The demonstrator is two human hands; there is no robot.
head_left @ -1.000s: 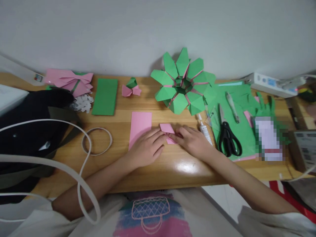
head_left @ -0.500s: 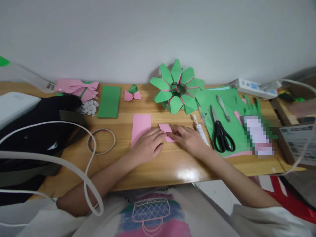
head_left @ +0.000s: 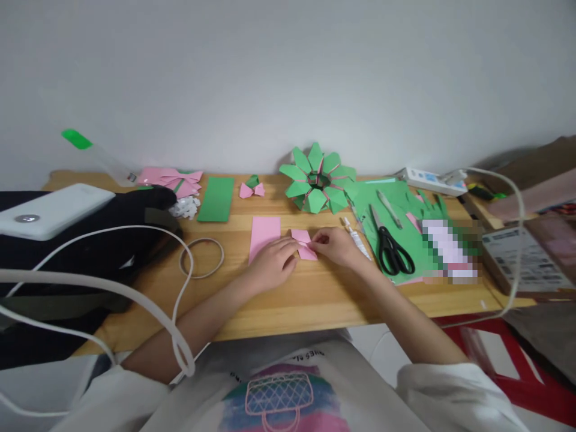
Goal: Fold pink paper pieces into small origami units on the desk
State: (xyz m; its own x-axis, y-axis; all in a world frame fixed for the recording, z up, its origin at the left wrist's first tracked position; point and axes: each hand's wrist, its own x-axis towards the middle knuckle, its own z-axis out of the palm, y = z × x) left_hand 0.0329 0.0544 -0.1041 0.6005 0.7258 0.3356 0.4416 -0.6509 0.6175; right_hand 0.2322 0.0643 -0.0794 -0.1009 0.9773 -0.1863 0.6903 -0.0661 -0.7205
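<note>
A small pink paper piece (head_left: 306, 253), creased or gathered across its middle, lies on the wooden table between my hands. My left hand (head_left: 274, 264) reaches its left side, fingertips pinching the middle crease. Thumb and forefinger of my right hand (head_left: 335, 246) pinch the same crease from the right. Under and behind my left fingers lies a flat pink paper sheet (head_left: 264, 232), its lower part covered by the hand. A white glue tube (head_left: 359, 240) lies just beyond my right hand. Behind the pink piece stands a green paper flower (head_left: 316, 198) with pink edging.
Black-handled scissors (head_left: 392, 252) and a craft knife (head_left: 389, 209) lie on green paper (head_left: 366, 207) at right. Toward the back left are a green sheet (head_left: 216, 199), a small pink bow (head_left: 252, 189) and a larger bow (head_left: 180, 181). A white cable (head_left: 186, 264) loops at left.
The camera view has shifted, so the tabletop sits differently in the picture. My right fingers have drawn slightly to the right and now pinch the pink piece's crease more tightly.
</note>
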